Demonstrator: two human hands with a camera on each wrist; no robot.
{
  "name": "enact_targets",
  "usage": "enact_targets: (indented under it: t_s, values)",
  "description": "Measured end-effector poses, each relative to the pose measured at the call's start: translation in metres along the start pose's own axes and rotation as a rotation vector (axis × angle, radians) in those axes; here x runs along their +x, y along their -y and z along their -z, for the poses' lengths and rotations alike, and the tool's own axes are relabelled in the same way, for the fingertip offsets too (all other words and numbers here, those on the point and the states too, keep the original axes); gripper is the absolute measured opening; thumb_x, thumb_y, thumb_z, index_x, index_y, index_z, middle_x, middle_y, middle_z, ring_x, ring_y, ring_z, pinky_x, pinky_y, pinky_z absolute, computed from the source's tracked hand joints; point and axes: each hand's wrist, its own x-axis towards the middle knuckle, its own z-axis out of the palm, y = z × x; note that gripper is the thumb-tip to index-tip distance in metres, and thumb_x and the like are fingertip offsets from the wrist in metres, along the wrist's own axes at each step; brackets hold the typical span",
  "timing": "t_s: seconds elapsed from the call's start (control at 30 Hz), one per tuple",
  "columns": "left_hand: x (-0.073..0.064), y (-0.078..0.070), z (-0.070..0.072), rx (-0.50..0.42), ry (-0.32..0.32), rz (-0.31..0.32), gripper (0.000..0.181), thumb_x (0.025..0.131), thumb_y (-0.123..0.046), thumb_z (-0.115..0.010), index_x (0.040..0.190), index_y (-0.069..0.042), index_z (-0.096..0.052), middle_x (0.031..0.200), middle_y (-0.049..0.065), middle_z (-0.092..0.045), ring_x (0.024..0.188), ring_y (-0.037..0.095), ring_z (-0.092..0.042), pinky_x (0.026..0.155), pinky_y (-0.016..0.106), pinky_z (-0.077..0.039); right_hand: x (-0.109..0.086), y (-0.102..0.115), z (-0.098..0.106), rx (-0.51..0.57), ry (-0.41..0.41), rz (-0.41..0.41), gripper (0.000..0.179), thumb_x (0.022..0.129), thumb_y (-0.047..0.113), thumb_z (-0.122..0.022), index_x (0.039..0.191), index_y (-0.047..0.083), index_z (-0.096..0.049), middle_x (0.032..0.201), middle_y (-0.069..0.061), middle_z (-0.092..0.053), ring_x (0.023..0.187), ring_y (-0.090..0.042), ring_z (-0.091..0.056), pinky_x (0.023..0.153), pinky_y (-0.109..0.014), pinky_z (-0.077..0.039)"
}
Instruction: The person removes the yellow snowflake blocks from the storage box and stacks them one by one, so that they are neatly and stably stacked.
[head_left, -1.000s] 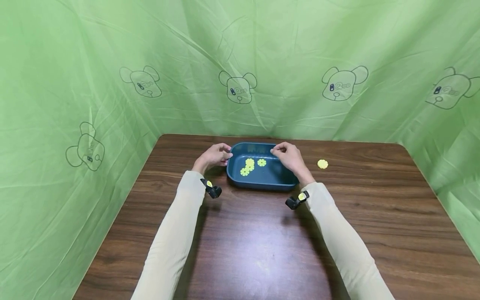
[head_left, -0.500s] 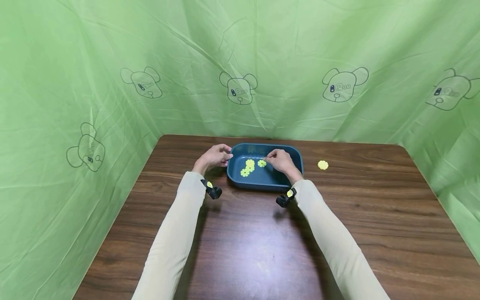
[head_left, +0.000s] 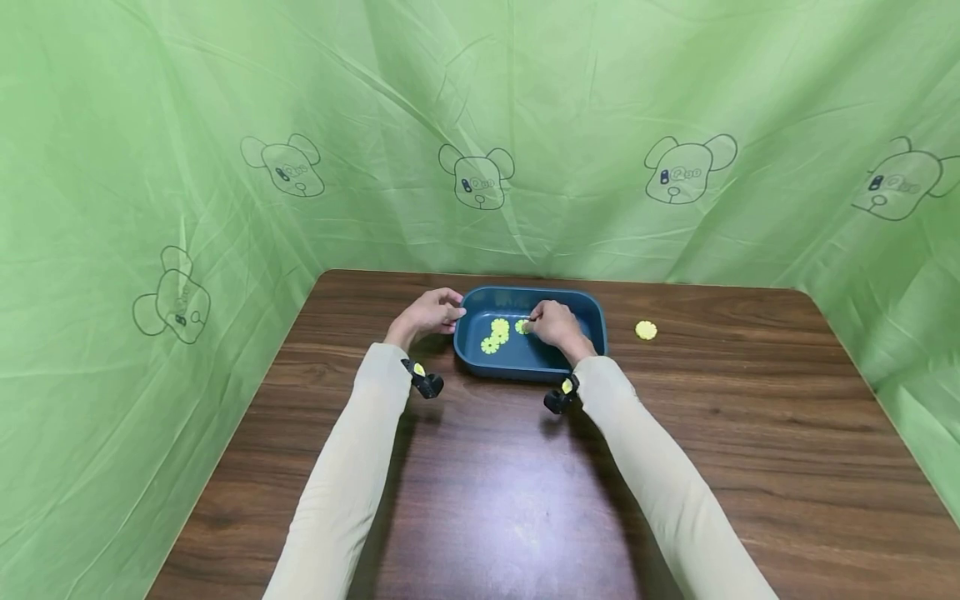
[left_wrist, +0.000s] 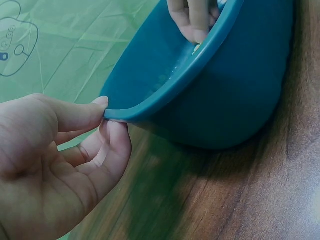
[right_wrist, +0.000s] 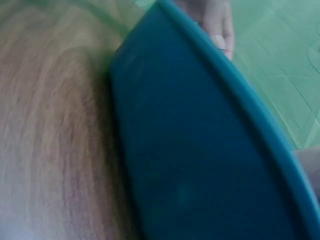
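A dark blue oblong plastic basin (head_left: 528,367) stands on the table. My left hand (head_left: 430,312) pinches its left rim between thumb and fingers, plain in the left wrist view. My right hand (head_left: 558,327) reaches down inside the basin, and its fingertips pinch the edge of a yellow flower-shaped piece (head_left: 521,326) on the basin floor. The fingers partly cover that piece. Several similar yellow flower-shaped pieces (head_left: 495,335) lie overlapping just left of it. In the right wrist view the basin's outer wall (right_wrist: 185,130) hides the right fingertips.
Another yellow flower-shaped piece (head_left: 646,330) lies on the brown wooden table (head_left: 712,400), right of the basin. A green cloth (head_left: 577,225) with printed bear outlines hangs behind the table and along its sides.
My right hand has moved left and down from the basin's right rear rim to the yellow piece on its floor. The left hand and the basin have stayed in place.
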Motion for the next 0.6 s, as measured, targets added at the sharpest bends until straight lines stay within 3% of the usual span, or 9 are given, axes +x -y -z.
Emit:
enact_targets:
  t_s: [0.17, 0.37, 0.6]
  values:
    - [0.0000, -0.0003, -0.0004, 0.001, 0.000, -0.002, 0.034, 0.095, -0.008, -0.058, 0.127, -0.004, -0.047, 0.093, 0.011, -0.054, 0.073, 0.016, -0.055, 0.098, 0.050, -0.047, -0.0011, 0.0026, -0.0009, -0.103, 0.000, 0.019, 0.027, 0.087, 0.027, -0.071, 0.104, 0.008, -0.062, 0.110, -0.008, -0.062, 0.097, -0.024, -0.057, 0.087, -0.041, -0.048]
    - [0.0001, -0.0002, -0.0004, -0.005, -0.005, 0.005, 0.034, 0.095, -0.008, -0.058, 0.127, -0.005, -0.047, 0.090, 0.009, -0.053, 0.072, 0.016, -0.055, 0.098, 0.051, -0.046, -0.0034, 0.0039, 0.0012, -0.117, 0.004, 0.010, 0.023, 0.085, 0.029, -0.074, 0.089, 0.011, -0.060, 0.097, -0.005, -0.061, 0.085, -0.021, -0.054, 0.078, -0.037, -0.047]
    - [-0.0009, -0.0004, -0.0004, -0.001, -0.002, 0.006, 0.035, 0.095, -0.009, -0.058, 0.128, -0.004, -0.047, 0.091, 0.010, -0.053, 0.073, 0.016, -0.055, 0.097, 0.050, -0.047, -0.0071, 0.0000, 0.0074, -0.003, 0.030, -0.015, 0.021, 0.086, 0.029, -0.071, 0.081, 0.008, -0.069, 0.090, -0.003, -0.065, 0.075, -0.020, -0.054, 0.066, -0.031, -0.044]
